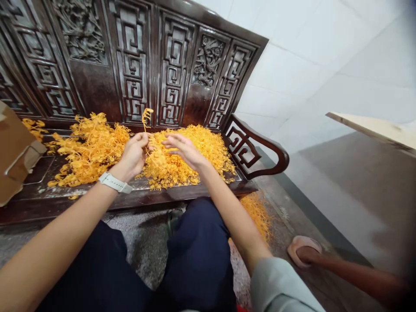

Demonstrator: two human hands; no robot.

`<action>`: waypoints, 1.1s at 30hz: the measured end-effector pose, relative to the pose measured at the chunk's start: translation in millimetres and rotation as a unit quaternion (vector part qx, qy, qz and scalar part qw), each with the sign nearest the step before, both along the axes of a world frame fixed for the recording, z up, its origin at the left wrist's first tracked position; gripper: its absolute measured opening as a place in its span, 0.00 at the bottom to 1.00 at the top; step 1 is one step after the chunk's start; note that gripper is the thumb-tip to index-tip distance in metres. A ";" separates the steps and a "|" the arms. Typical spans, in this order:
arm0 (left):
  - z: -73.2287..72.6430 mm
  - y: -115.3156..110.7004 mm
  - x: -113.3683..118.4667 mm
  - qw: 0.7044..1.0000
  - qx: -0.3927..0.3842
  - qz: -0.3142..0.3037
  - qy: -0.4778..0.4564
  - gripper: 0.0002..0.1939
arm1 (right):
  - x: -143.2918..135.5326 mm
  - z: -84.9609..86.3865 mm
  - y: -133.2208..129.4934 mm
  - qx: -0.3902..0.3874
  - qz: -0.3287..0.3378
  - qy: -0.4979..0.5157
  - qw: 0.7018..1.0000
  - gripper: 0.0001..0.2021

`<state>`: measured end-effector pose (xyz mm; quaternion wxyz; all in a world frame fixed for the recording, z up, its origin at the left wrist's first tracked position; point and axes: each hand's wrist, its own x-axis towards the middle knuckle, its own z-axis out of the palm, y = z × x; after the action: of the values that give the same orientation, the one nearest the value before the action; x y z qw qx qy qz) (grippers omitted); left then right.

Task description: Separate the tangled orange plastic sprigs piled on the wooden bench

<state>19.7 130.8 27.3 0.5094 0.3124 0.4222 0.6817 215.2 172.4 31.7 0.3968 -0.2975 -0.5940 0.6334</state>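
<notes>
My left hand (134,154), with a pale watch on its wrist, pinches a thin yellow-orange plastic piece (147,118) whose curled, branched tip points up. Just to the right, my right hand (183,149) is raised with its fingers apart, and nothing shows between them. Beneath and behind both hands lies a dense heap of small yellow pieces (208,149) on the dark wooden bench (162,196). A looser pile of branched orange pieces (94,147) spreads to the left of my left hand.
A cardboard box (14,151) stands on the bench at the far left. The carved backrest (97,86) and curved armrest (260,156) border the bench. More orange pieces (256,214) lie on the floor. Another person's foot (305,251) is at the lower right, below a board edge (373,128).
</notes>
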 end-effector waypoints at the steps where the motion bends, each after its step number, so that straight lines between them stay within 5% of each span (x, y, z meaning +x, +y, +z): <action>1: -0.6 2.0 6.5 1.000 0.016 -0.017 0.003 0.08 | -5.5 -2.9 -4.4 0.029 0.007 -0.015 0.999 0.23; 7: -14.0 21.9 39.3 0.996 0.077 -0.036 -0.002 0.10 | -20.9 -40.3 -18.2 0.151 -0.174 -0.069 0.971 0.12; 15: -32.8 38.8 40.4 0.993 0.055 -0.093 0.042 0.10 | 5.3 -58.0 -30.8 0.173 -0.255 -0.188 0.933 0.31; 20: -25.7 41.2 10.5 0.993 0.074 0.000 0.089 0.09 | 46.8 -51.3 -30.6 0.244 -0.316 -0.291 0.870 0.11; 22: -21.6 38.9 2.3 0.995 0.062 0.006 0.081 0.11 | 58.1 -51.9 -32.2 0.237 -0.332 -0.266 0.873 0.05; 24: -20.4 32.5 2.6 0.992 0.038 -0.065 0.099 0.16 | 61.9 -53.3 -35.6 0.194 -0.338 -0.218 0.894 0.05; 28: -25.5 15.4 28.7 0.943 0.022 -0.262 0.202 0.32 | 53.9 -51.8 -43.4 0.152 -0.353 -0.158 0.910 0.21; 33: -24.0 7.1 54.4 0.930 0.105 -0.252 0.247 0.23 | 50.3 -41.0 -50.1 0.177 -0.361 -0.134 0.906 0.26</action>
<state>74.1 137.9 3.3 0.5084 0.6189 0.3679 0.4724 265.6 122.3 -9.2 0.5612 -0.4989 -0.5956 0.2855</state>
